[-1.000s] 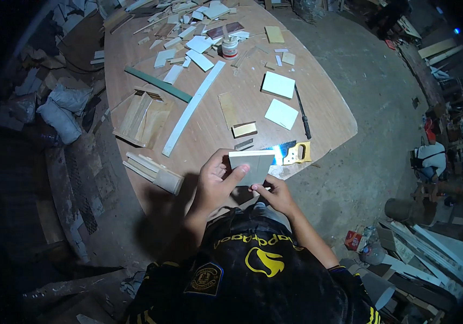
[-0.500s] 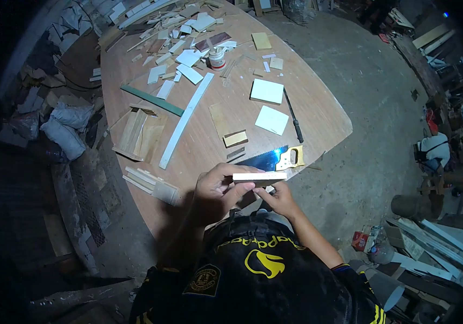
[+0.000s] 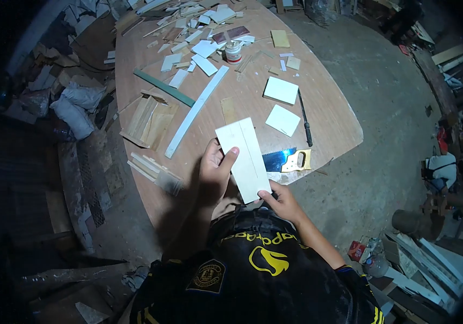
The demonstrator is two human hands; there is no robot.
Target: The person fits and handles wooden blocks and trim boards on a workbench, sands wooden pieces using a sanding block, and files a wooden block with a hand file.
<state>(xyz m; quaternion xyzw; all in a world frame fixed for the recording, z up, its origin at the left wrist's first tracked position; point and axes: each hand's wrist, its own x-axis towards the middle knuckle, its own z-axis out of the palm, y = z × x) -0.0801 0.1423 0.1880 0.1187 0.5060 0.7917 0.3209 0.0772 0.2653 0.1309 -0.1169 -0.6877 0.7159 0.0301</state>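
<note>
A pale rectangular wooden board (image 3: 245,162) is held up in front of me, its broad face toward me and a thin line running along it. My left hand (image 3: 216,164) grips its left edge, thumb on the face. At the lower right corner my right hand (image 3: 281,201) pinches it, thumb on top. A handsaw (image 3: 288,160) with a light-coloured handle lies on the table just beyond, its blade partly hidden behind the board. Farther out are two white rectangular pieces (image 3: 281,90) and a dark rod-like tool with a thicker handle (image 3: 305,119).
The wooden table (image 3: 329,108) bears a long white strip (image 3: 198,110), a green strip (image 3: 164,87), a small tub (image 3: 233,53) and a heap of offcuts (image 3: 204,32). Wooden pieces (image 3: 148,121) lie at the left edge. A person (image 3: 441,170) is at the far right.
The board has turned from edge-on to face-on and stands more upright. My left hand has shifted up along its side; my right hand now holds its lower corner. The view has shifted slightly.
</note>
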